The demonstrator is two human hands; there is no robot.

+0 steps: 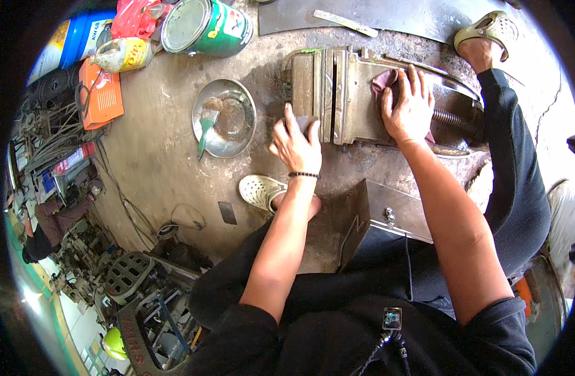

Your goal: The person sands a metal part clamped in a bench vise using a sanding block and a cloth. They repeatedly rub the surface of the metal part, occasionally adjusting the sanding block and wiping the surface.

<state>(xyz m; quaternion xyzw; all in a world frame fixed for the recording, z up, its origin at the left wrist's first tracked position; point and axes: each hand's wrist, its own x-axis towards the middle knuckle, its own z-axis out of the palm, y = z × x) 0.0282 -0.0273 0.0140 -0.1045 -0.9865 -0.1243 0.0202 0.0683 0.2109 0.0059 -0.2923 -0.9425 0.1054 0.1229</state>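
Observation:
A large metal bench vise lies on the floor before me, its jaws toward the left and its threaded screw showing at the right. My right hand is spread over the vise body, pressing a purple cloth under the palm. At the jaw end, my left hand is closed round a small grey piece, partly covered by the fingers; its kind is unclear. Left of that hand stands a round metal pan with brownish liquid. A green-handled brush rests in it.
Behind the pan are a green paint can, a plastic bottle and an orange box. A metal box stands close between my legs. Cables and machinery crowd the left, where another person is.

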